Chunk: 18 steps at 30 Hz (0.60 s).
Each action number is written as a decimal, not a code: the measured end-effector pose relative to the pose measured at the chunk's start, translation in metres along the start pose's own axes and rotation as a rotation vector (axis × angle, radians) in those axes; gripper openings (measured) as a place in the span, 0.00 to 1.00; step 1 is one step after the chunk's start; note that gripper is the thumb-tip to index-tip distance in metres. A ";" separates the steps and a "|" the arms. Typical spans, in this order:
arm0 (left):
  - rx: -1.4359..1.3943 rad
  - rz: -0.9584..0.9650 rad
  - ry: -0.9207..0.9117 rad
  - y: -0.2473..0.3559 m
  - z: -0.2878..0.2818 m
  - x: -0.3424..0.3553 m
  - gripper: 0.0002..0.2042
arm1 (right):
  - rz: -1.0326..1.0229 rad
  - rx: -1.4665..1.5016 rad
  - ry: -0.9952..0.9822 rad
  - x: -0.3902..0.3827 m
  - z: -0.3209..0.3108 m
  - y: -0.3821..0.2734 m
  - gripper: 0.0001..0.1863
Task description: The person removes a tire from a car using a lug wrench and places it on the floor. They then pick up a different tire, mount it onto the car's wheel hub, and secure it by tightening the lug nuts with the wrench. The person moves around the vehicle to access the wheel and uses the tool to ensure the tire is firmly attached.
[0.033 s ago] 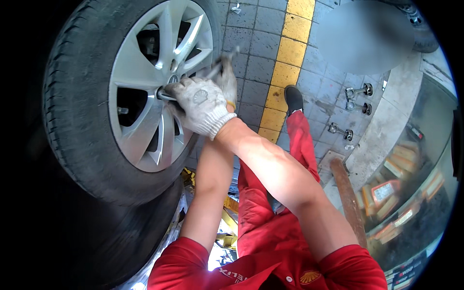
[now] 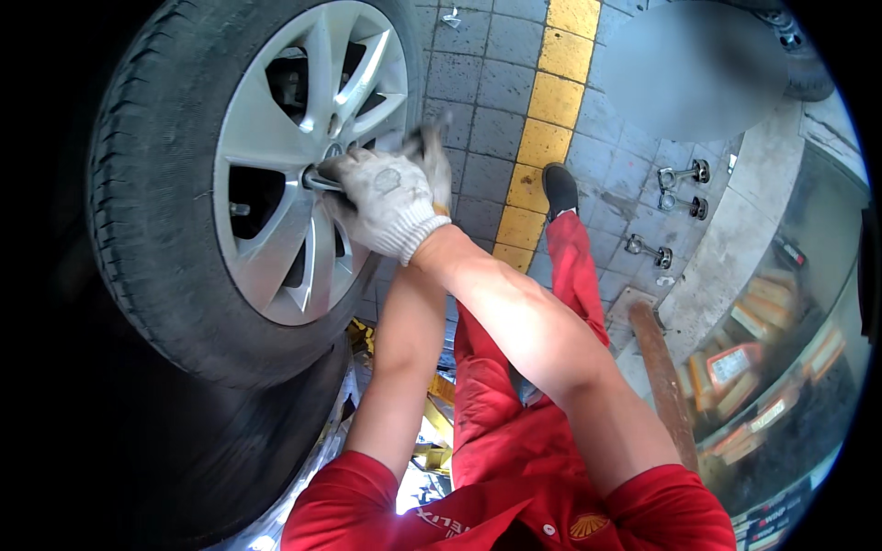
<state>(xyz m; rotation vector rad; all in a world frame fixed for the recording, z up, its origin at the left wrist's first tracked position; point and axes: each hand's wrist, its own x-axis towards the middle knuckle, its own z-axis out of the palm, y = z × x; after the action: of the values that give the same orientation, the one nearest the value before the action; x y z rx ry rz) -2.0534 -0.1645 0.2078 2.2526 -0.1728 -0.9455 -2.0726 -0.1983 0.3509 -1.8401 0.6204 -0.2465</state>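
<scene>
My right hand (image 2: 384, 195), in a whitish knit glove with dirty fingers, is closed round the shank of a metal wheel wrench (image 2: 319, 180). Its end goes into a bolt hole near the hub of a silver alloy wheel (image 2: 266, 266). Beyond it, my left hand (image 2: 435, 165), also gloved, is closed at the wrench's outer part, smeared by motion; the wrench's full shape is hidden behind my gloves. My right forearm crosses over my left one. A black tyre (image 2: 152, 230) surrounds the wheel, which stands upright on my left.
Grey floor tiles (image 2: 510, 50) with a yellow strip (image 2: 548, 96) run beside the wheel. Several piston-and-rod pieces (image 2: 684, 173) lie at right by a pale ledge (image 2: 726, 239). A rusty post (image 2: 661, 367) stands near a glass case (image 2: 799, 275) holding boxes. A yellow metal frame (image 2: 436, 422) sits below my arms.
The outer end of the wrench and my left hand have shifted slightly and look more blurred. The wheel appears slightly farther right in the picture. My right hand stays at the bolt hole.
</scene>
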 end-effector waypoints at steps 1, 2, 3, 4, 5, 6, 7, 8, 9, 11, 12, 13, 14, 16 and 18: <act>0.035 -0.005 0.011 -0.016 -0.007 -0.014 0.26 | 0.101 0.103 -0.031 0.002 -0.002 -0.001 0.21; 0.071 -0.016 0.022 -0.032 -0.015 -0.028 0.26 | 0.203 0.206 -0.063 0.003 -0.004 -0.003 0.22; 0.105 -0.027 0.020 -0.046 -0.021 -0.042 0.26 | 0.313 0.309 -0.091 0.003 -0.007 -0.006 0.24; 0.131 -0.042 0.033 -0.062 -0.030 -0.057 0.26 | 0.377 0.325 -0.152 0.006 -0.014 -0.010 0.27; 0.157 -0.050 0.037 -0.077 -0.037 -0.071 0.26 | 0.404 0.321 -0.158 0.009 -0.013 -0.006 0.28; 0.178 -0.056 0.045 -0.089 -0.045 -0.085 0.26 | 0.428 0.318 -0.168 0.013 -0.010 -0.002 0.28; 0.198 -0.062 0.047 -0.101 -0.052 -0.097 0.26 | 0.456 0.313 -0.180 0.017 -0.009 0.001 0.29; 0.215 -0.055 0.041 -0.112 -0.057 -0.103 0.26 | 0.459 0.306 -0.203 0.021 -0.011 0.005 0.30; 0.225 -0.047 0.036 -0.121 -0.060 -0.107 0.26 | 0.423 0.297 -0.208 0.020 -0.013 0.003 0.30; 0.256 -0.023 0.012 -0.136 -0.062 -0.102 0.26 | 0.355 0.279 -0.209 0.018 -0.016 -0.002 0.29; 0.259 0.007 -0.029 -0.137 -0.058 -0.091 0.26 | 0.322 0.239 -0.190 0.019 -0.021 -0.010 0.24; 0.257 0.032 -0.067 -0.133 -0.054 -0.078 0.26 | 0.233 0.189 -0.139 0.017 -0.017 -0.009 0.22; 0.256 0.052 -0.109 -0.128 -0.049 -0.063 0.26 | 0.145 0.139 -0.088 0.014 -0.011 -0.006 0.20; 0.249 0.070 -0.175 -0.121 -0.042 -0.040 0.26 | 0.033 0.020 -0.044 0.010 -0.005 -0.010 0.17; 0.255 0.100 -0.218 -0.119 -0.036 -0.034 0.26 | 0.023 0.031 -0.003 0.005 -0.004 -0.009 0.17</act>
<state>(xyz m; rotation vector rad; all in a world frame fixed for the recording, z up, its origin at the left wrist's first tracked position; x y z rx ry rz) -2.0696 -0.0427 0.1705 2.3385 -0.5249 -1.1692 -2.0673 -0.2022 0.3602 -1.8018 0.6321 -0.2369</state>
